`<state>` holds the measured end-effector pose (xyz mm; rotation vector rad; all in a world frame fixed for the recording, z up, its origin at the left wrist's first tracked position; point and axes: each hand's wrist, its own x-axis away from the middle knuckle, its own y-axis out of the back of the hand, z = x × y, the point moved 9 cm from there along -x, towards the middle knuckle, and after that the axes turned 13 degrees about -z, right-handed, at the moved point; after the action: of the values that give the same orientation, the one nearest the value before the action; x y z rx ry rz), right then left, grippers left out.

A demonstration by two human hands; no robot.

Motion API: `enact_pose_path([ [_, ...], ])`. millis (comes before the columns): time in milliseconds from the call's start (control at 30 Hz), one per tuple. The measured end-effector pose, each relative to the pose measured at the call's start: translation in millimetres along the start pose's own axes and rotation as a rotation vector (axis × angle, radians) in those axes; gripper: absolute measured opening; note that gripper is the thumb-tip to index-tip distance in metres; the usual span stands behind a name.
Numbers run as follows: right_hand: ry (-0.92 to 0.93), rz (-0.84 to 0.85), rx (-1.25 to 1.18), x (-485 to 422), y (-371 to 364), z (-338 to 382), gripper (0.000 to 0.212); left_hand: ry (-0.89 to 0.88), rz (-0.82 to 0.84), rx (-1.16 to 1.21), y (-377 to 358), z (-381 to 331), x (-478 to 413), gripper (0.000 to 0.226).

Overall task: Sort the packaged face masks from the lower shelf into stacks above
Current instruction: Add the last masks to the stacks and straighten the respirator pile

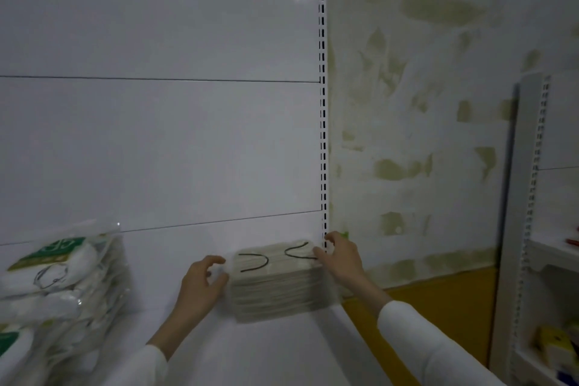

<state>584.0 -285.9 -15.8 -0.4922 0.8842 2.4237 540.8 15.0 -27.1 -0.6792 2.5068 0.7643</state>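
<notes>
A stack of beige packaged face masks [277, 283] with black ear loops on top stands on the white shelf [266, 351], against the back panel near the right upright. My left hand [200, 283] presses its left side with curled fingers. My right hand [340, 255] holds its right top edge. A second pile of white masks in clear bags with green labels [53, 285] lies at the shelf's left end, apart from both hands.
A slotted white upright [323, 103] ends the shelf unit on the right. Beyond it are a patchy white wall and a yellow-brown floor [438, 307]. Another white shelf unit [545, 260] with small items stands at far right.
</notes>
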Motion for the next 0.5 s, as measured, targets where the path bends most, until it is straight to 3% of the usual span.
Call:
enact_pose_path([
  [167, 0.138, -0.043, 0.077, 7.2, 16.0, 13.1, 0.046, -0.146, -0.047, -0.110, 17.8, -6.6, 5.7, 0.021],
  [300, 0.395, -0.050, 0.138, 24.9, 23.5, 34.7, 0.040, -0.181, -0.007, -0.206, 24.7, -7.4, 17.2, 0.025],
  [500, 0.712, 0.053, -0.006, 109.6, 47.3, 71.9, 0.050, -0.180, 0.007, -0.174, 56.9, -29.3, 78.6, 0.016],
])
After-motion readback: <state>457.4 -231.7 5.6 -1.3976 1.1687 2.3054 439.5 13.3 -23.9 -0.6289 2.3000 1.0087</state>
